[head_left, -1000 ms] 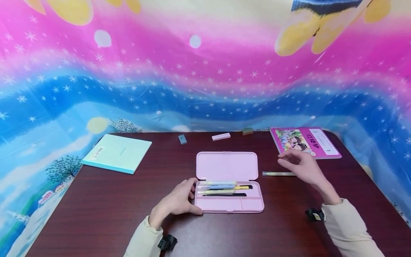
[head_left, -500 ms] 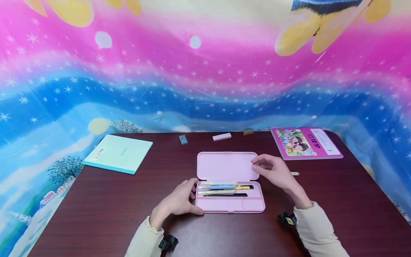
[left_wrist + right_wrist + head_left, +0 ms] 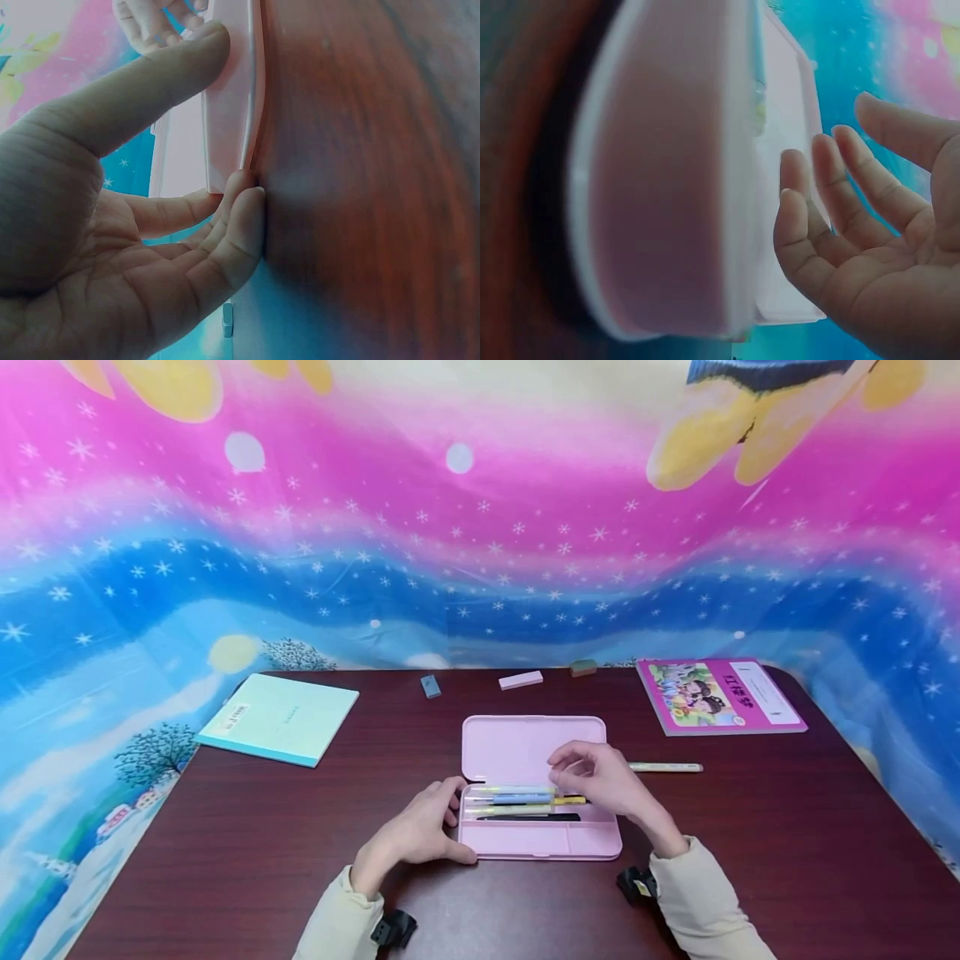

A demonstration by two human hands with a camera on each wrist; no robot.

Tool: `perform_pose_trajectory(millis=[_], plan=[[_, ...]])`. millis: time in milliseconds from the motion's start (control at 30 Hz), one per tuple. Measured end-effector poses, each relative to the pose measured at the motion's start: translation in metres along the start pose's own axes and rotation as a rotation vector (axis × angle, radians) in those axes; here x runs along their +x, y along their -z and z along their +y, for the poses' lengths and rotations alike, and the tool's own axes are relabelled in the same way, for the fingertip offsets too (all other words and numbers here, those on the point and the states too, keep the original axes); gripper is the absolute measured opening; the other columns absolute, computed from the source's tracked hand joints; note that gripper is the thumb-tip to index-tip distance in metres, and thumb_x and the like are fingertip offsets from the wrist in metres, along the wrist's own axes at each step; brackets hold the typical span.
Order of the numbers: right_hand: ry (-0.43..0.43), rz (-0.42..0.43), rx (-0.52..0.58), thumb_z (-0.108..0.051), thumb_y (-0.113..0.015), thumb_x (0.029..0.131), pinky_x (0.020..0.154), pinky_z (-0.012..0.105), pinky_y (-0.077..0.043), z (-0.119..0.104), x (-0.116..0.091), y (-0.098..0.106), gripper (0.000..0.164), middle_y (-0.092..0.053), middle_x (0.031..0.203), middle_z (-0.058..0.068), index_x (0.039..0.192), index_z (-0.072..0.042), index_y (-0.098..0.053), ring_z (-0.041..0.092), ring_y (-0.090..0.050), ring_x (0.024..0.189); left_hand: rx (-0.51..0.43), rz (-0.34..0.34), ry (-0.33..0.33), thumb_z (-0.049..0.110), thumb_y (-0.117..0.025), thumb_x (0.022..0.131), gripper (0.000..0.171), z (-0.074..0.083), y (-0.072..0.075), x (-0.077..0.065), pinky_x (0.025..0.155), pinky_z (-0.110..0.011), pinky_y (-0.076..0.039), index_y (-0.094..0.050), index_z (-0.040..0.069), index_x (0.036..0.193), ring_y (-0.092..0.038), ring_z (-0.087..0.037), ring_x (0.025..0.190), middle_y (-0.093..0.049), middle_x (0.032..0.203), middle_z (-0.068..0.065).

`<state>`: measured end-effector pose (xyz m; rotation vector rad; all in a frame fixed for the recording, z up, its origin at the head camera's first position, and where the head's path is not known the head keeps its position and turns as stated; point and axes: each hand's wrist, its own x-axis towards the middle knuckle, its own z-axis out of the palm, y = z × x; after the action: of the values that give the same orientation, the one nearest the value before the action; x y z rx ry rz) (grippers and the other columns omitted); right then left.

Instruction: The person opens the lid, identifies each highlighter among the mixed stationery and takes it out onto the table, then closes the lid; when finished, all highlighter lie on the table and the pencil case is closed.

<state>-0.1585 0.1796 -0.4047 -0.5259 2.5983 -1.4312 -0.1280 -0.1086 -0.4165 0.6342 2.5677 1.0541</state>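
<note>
- The table carries everything; its middle front is taken up by the work, within easy reach of both arms.
- The green notebook and pink book lie at the far left and far right, probably to leave room between them; neither has shifted from the earlier frame.
- The pencil case lies flat at the centre with its lid folded back, so the compartments are exposed from above. It sits as it did earlier.
- The left hand grips the case's left end, thumb against the front wall and fingers bent round the side, seemingly to steady it; this hold is unchanged.
- The right hand hovers over the case's right part, fingers loosely curved with nothing between them. Half a second ago it was at the lid's right edge; now it is farther left.
- The pens lie side by side in the long back compartment, which suits their length.
- One loose pen lies right of the case; more of it shows now.
- Three erasers are spread along the back edge, out of the way, unmoved.
</note>
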Motion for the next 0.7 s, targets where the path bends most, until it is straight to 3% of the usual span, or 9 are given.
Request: perform_pose_trajectory(millis=[233, 700], plan=[[0.054, -0.114, -0.133, -0.013, -0.073, 0.084, 0.074, 0.029, -0.05, -0.0005, -0.0016, -0.0039, 0.015, -0.066, 0.083, -0.001, 0.096, -0.004, -0.07, 0.012, -0.06, 0.077, 0.002, 0.0, 0.002, 0.026, -0.089, 0.063, 0.082, 0.0003, -0.0003, 0.0001, 0.075, -0.032, -0.043, -0.043, 0.001, 0.127, -0.051, -0.016, 0.084, -0.051, 0.099, -0.007], [0.047, -0.152, -0.233, -0.004, -0.077, 0.077, 0.066, 0.025, -0.044, -0.0037, -0.0023, -0.0077, 0.016, -0.061, 0.077, -0.003, 0.091, -0.007, -0.069, 0.014, -0.052, 0.072, 0.003, 0.002, -0.008, 0.025, -0.089, 0.063, 0.08, 0.0002, 0.0005, 0.0005, 0.074, -0.031, -0.043, -0.044, 0.001, 0.125, -0.052, -0.016, 0.084, -0.051, 0.097, -0.006]])
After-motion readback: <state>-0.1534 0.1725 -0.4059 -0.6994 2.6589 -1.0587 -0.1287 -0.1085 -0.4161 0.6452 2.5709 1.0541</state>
